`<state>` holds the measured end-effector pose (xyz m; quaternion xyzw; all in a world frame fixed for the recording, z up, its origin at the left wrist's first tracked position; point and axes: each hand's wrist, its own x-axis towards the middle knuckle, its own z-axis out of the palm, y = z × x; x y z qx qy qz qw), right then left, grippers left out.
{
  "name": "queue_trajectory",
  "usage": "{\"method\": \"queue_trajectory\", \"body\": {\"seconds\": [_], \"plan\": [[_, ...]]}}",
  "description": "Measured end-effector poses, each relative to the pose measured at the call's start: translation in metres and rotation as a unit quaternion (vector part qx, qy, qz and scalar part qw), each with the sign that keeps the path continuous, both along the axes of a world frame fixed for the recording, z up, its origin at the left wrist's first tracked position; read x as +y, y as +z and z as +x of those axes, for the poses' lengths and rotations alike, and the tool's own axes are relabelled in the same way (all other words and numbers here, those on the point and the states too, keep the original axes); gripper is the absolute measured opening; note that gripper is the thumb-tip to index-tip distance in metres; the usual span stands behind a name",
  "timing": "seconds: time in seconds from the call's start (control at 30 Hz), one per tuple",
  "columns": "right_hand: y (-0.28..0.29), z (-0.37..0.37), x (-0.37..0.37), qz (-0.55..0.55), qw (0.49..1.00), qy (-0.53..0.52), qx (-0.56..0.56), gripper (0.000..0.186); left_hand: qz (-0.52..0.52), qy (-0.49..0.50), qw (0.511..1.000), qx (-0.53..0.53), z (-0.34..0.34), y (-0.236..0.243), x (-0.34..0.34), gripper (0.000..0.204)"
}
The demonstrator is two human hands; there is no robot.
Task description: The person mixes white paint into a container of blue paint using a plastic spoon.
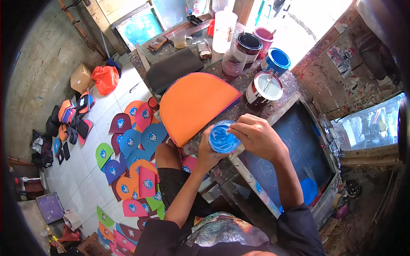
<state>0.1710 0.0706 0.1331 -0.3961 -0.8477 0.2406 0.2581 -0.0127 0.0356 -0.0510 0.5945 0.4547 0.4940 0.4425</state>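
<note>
My left hand (208,151) is wrapped round a container of blue paint (222,138), streaked with lighter blue, in front of my body. My right hand (255,132) is closed at the container's right rim; what its fingers grip is too small or hidden to name. Just behind my hands lies a stack of semicircular pieces (196,104) with an orange one on top. Behind and to the right, a can with a pale lid (265,85) and a stick on it stands on the paint-spattered bench (286,91).
Paint cans (274,62), bottles and a dark folded sheet (173,68) are at the bench's back. A framed screen (282,149) is at the right. Several coloured printed pieces (152,135) cover the floor at left, near a cardboard box (80,78) and red bag (105,80).
</note>
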Motion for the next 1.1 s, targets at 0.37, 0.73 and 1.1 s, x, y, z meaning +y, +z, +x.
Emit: {"method": "queue_trajectory", "body": {"seconds": [0.37, 0.73, 1.1], "plan": [[-0.002, -0.005, -0.004, -0.023, 0.998, 0.004, 0.061, 0.018, -0.009, 0.011, 1.000, 0.027, -0.001, -0.009, -0.002, 0.112], [0.002, -0.006, -0.005, 0.006, 0.999, -0.017, 0.027, 0.016, 0.024, 0.011, 0.999, 0.019, -0.002, -0.013, -0.001, 0.109], [0.004, -0.003, 0.002, -0.021, 0.999, 0.026, 0.008, 0.019, 0.011, 0.015, 1.000, 0.008, 0.001, -0.015, -0.001, 0.111]]}}
